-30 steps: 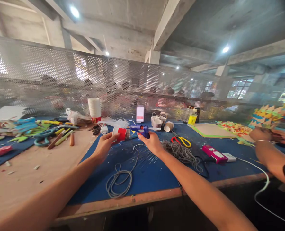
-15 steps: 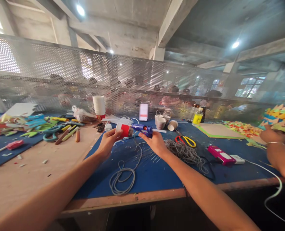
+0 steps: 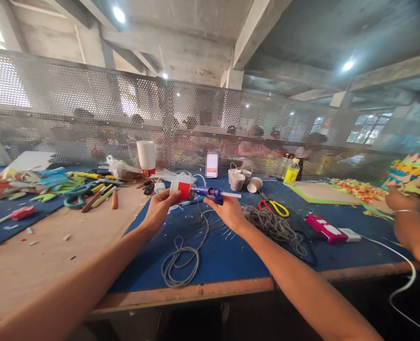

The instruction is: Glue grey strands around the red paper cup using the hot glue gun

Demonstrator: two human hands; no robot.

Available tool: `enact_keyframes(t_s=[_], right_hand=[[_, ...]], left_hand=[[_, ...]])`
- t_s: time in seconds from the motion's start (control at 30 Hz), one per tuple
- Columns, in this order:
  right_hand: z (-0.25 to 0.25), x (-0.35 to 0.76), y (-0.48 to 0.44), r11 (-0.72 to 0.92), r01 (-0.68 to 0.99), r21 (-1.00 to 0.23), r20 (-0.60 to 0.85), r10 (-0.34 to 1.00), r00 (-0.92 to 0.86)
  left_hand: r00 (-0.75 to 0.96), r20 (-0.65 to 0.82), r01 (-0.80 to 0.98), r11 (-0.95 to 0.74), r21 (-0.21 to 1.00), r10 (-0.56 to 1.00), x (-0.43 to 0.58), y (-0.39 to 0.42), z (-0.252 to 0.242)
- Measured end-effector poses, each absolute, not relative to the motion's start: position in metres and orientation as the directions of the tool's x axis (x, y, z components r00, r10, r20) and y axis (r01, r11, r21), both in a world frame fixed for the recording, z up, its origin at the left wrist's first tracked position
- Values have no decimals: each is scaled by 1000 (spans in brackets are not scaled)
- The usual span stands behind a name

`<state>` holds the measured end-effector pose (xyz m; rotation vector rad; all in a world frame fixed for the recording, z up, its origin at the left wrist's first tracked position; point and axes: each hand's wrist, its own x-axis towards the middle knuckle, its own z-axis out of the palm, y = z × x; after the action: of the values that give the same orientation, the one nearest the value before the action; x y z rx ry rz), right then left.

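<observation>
My left hand point(image 3: 162, 208) is closed round a red and white paper cup point(image 3: 184, 191), held on its side above the blue mat. In my right hand point(image 3: 229, 208) is a blue hot glue gun point(image 3: 213, 192), with a clear glue stick point(image 3: 232, 194) poking out of its back. The gun's nozzle points left at the cup's right end; whether it touches is too small to tell. Below, a loose coil of grey cord point(image 3: 181, 267) lies on the mat, one strand running up toward the cup. A heap of grey cord point(image 3: 275, 227) sits right of my right hand.
Behind stand a phone point(image 3: 211, 165), cord-wrapped cups point(image 3: 237, 180), stacked paper cups point(image 3: 146, 155) and a yellow-labelled bottle point(image 3: 291, 172). Scissors point(image 3: 277, 207) and a magenta box point(image 3: 326, 229) lie right. Tools and coloured scraps cover the left. Another person's hand point(image 3: 403, 201) works far right.
The glue gun has shifted slightly left, its nozzle now closer to the cup's end. The cup has turned a little, showing less of its right end.
</observation>
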<state>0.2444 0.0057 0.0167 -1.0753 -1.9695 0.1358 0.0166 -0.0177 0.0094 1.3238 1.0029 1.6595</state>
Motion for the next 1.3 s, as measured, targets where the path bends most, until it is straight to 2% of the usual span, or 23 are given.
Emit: enact_keyframes(t_s=[0.67,1.3], right_hand=[[19,246,3,586,724,-363,626,730,-276],[21,246,1,598,724,-345,643,712,-282]], left_hand=[[-178,386,-35,-398,917,905,19,-21,14],[-169,386,-38,-398,917,907,20,-22,14]])
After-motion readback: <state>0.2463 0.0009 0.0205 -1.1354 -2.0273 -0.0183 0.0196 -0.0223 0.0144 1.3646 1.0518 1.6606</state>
